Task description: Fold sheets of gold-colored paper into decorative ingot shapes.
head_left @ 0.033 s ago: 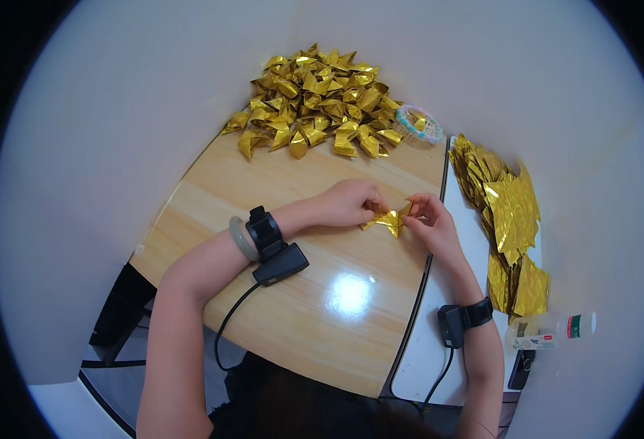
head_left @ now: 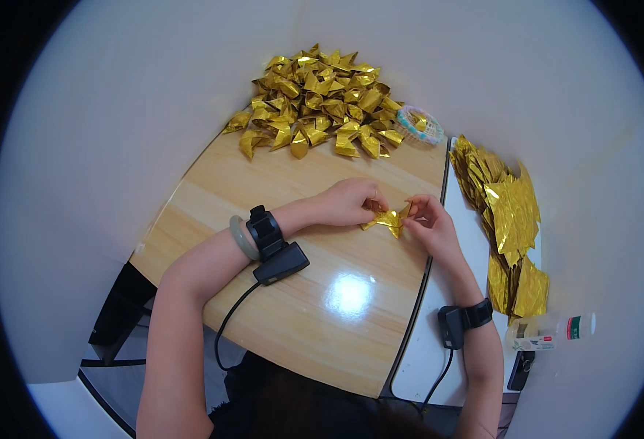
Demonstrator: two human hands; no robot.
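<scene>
Between my hands, just above the wooden table (head_left: 278, 322), is a small piece of folded gold foil paper (head_left: 390, 221) with pointed corners. My left hand (head_left: 349, 203) pinches its left end between thumb and fingers, the other fingers curled. At the right end, the thumb and fingertips of my right hand (head_left: 433, 223) close on a raised corner. The fingers partly cover the paper at both ends.
A heap of folded gold paper pieces (head_left: 314, 102) lies at the table's far end, beside a pastel-rimmed basket (head_left: 418, 124). On the white surface (head_left: 431, 351) at right are gold foil sheets (head_left: 512, 212), a clear bottle (head_left: 552, 331) lying sideways and a dark object (head_left: 521, 370).
</scene>
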